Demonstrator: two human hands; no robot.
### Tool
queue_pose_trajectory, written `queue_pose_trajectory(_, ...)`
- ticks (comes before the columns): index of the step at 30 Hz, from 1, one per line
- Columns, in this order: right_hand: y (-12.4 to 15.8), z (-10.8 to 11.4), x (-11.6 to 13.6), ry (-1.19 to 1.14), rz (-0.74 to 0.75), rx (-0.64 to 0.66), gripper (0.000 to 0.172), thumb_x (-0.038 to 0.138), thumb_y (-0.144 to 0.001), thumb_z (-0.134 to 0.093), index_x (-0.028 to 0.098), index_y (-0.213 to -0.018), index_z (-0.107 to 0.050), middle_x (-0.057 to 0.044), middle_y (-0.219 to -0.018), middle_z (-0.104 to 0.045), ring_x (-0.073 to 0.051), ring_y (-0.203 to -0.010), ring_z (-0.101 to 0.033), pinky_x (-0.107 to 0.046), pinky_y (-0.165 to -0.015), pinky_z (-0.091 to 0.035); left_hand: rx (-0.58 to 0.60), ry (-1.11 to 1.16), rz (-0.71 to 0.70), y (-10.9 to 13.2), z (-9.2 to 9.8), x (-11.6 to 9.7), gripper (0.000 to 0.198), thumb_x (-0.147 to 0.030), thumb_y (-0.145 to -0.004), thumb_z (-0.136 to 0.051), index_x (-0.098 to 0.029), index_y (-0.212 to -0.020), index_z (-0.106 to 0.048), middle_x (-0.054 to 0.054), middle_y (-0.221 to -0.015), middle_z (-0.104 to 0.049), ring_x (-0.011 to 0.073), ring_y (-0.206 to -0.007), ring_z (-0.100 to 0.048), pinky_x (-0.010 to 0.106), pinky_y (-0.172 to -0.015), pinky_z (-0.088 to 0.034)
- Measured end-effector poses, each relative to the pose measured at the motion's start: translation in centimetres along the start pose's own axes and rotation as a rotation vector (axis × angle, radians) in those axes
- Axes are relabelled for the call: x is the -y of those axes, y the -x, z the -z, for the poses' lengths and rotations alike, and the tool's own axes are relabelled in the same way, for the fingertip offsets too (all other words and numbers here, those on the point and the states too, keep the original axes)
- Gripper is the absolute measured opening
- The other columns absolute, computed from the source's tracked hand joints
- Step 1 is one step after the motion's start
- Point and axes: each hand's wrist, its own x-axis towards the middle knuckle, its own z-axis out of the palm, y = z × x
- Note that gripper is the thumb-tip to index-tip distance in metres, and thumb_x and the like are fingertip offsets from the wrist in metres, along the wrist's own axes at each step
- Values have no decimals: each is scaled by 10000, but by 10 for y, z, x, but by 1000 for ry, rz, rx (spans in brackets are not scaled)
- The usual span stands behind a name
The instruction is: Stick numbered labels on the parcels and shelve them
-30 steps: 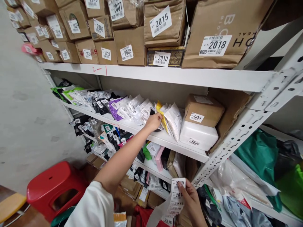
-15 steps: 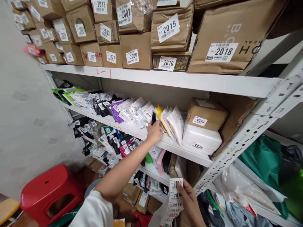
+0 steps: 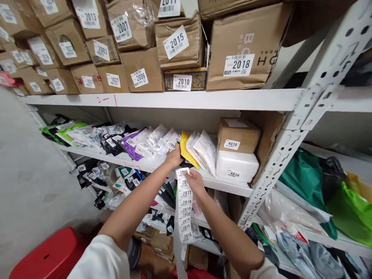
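Note:
My left hand reaches into the row of mailer bags on the middle shelf, its fingers bent in beside a yellow padded envelope. What those fingers grip is mostly hidden; something dark shows by them. White mailer bags with number labels lean to its left, and more white padded mailers stand right of the yellow one. Between the fingertips of my right hand is the top of a long strip of number labels, which hangs down in front of the lower shelves.
Numbered cardboard boxes fill the upper shelf. A brown box rests on a white foam parcel at the right. A perforated metal post rises beside them. A red stool stands at lower left.
My right hand has brought the label strip up and left, close to the left hand, and more of the strip shows. The view has shifted; my left hand stays among the mailer bags.

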Motion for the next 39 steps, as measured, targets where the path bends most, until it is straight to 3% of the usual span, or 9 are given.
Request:
queue_pose_trajectory(3, -18, -10, -4, 49, 22, -28, 309, 478, -757, -631, 174, -810, -651, -34, -706, -669, -190, -615, -592, -294, -571, -459, -43, -57, -47, -8, 4, -4, 297, -274, -771, -561, -167, -1047, -578, 141, -944, -678, 330, -994, -600, 387, -789, -476)
queue_pose_trajectory(6, -23, -12, -6, 223, 173, -74, 215, 393, -802, -596, 183, -802, -643, -61, -818, -665, -217, -752, -615, -343, -693, -502, -43, -78, -149, -21, 9, -6, 142, -261, -751, -575, -194, -869, -615, 101, -884, -674, 306, -1043, -563, 343, -822, -458)
queue_pose_trajectory(10, -19, -12, -12, 474, 396, -134, 120, 285, -839, -577, 189, -794, -634, -117, -1179, -564, -248, -1058, -564, -379, -871, -491, -15, -62, -242, -35, 14, -7, 123, -267, -757, -578, -202, -851, -623, 53, -879, -693, 242, -920, -608, 293, -772, -456)
queue_pose_trajectory(13, -17, -14, -16, 563, 412, -88, 87, 231, -848, -571, 193, -780, -608, -119, -1259, -529, -246, -1084, -564, -385, -895, -484, -3, -43, -256, -43, 15, -11, 150, -277, -774, -563, -206, -890, -625, 40, -925, -710, 216, -862, -638, 274, -718, -452)
queue_pose_trajectory(20, -26, -19, -16, 539, 426, -92, 55, 184, -859, -556, 191, -834, -605, -131, -1235, -566, -260, -1129, -561, -412, -952, -462, 28, -41, -255, -55, 18, -20, 144, -289, -741, -606, -211, -858, -636, 43, -912, -724, 222, -865, -656, 269, -715, -446)
queue_pose_trajectory(27, -29, -24, -14, 440, 384, -108, 81, 225, -859, -565, 191, -822, -628, -127, -1224, -566, -264, -1132, -559, -395, -902, -489, 34, -55, -251, -55, 19, -23, 156, -278, -740, -606, -205, -872, -650, 50, -925, -728, 219, -876, -656, 261, -720, -447)
queue_pose_trajectory(31, -32, -22, -24, 265, 361, -172, 139, 306, -857, -574, 192, -802, -630, -102, -1218, -588, -238, -1083, -580, -335, -836, -503, 58, -40, -200, -49, 13, -15, 159, -336, -756, -598, -200, -789, -674, 42, -807, -720, 214, -772, -646, 273, -667, -426)
queue_pose_trajectory(35, -36, -16, -31, 44, 246, -211, 231, 389, -851, -554, 185, -898, -654, -77, -1043, -671, -226, -958, -618, -339, -835, -496, 159, -21, -136, -39, 5, 0, 374, -454, -828, -506, -194, -625, -681, 36, -610, -673, 207, -631, -620, 285, -586, -401)
queue_pose_trajectory(39, -36, -10, -28, -43, 114, -193, 281, 437, -824, -551, 184, -873, -663, -37, -865, -689, -219, -824, -618, -312, -730, -496, 253, 47, -214, -35, 3, 12, 265, -410, -802, -566, -215, -833, -743, 1, -822, -747, 202, -799, -665, 255, -690, -463)
